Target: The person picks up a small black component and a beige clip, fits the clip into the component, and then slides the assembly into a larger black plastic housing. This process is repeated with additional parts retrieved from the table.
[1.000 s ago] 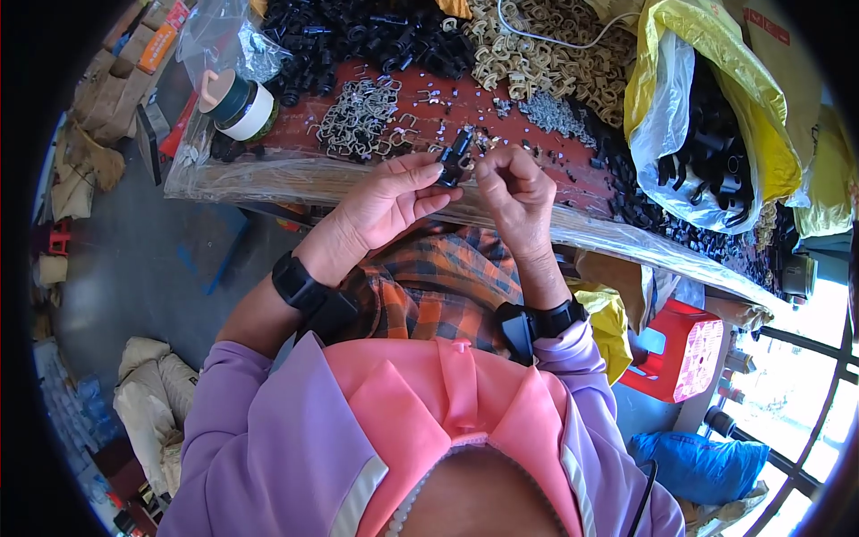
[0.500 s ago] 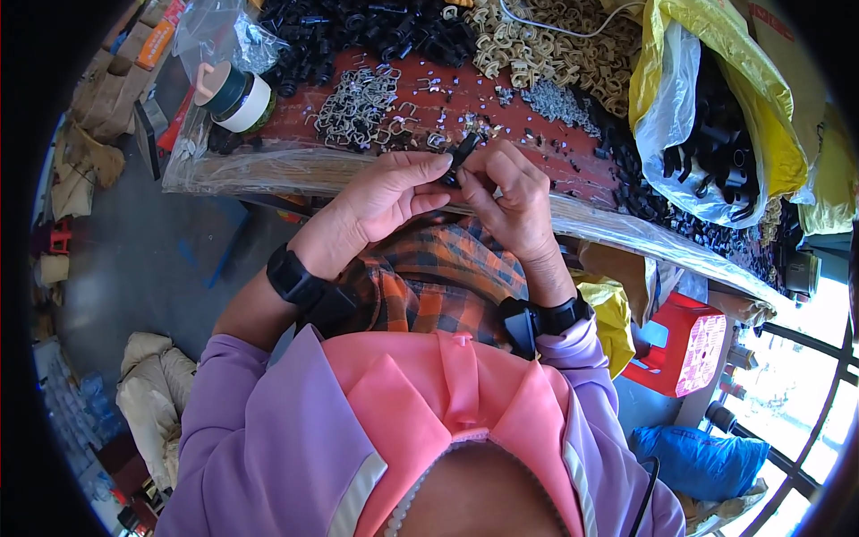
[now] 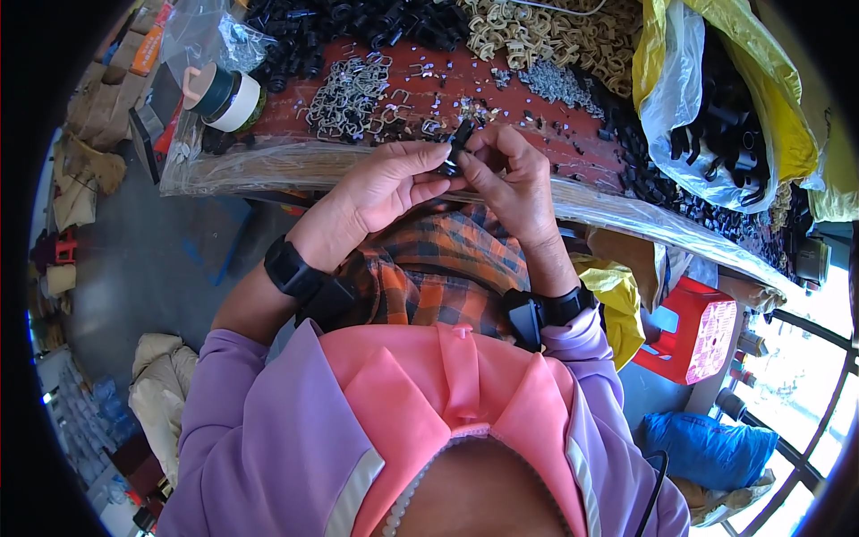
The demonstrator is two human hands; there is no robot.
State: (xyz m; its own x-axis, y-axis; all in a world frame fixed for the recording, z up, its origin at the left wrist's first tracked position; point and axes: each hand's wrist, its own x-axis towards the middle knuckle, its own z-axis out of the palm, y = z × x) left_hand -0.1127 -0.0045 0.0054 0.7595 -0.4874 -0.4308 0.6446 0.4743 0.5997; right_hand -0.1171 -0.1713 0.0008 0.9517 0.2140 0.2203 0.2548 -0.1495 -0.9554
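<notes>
Between my hands, just over the table's near edge, is a small black plastic part [image 3: 460, 138], tilted upward. My left hand [image 3: 394, 182] pinches it between thumb and fingers from the left. From the right, my right hand [image 3: 508, 183] closes its thumb and curled fingers against the same part; whether a smaller piece sits in them I cannot make out. Beyond my hands lies a heap of bent metal clips [image 3: 347, 97] on the red tabletop [image 3: 429, 82]. Farther right is a pile of small grey metal pieces [image 3: 559, 85].
Black plastic parts [image 3: 376, 25] and beige plastic clips [image 3: 546, 40] are heaped at the back. A lidded cup [image 3: 224, 97] stands at the left. An open yellow bag [image 3: 787, 116] of black fittings sits at the right. A red stool [image 3: 689, 331] stands below the table's right side.
My right fingers have closed in nearer to the black part, thumb now pressed against it. The view has shifted slightly; both hands stay at the same spot.
</notes>
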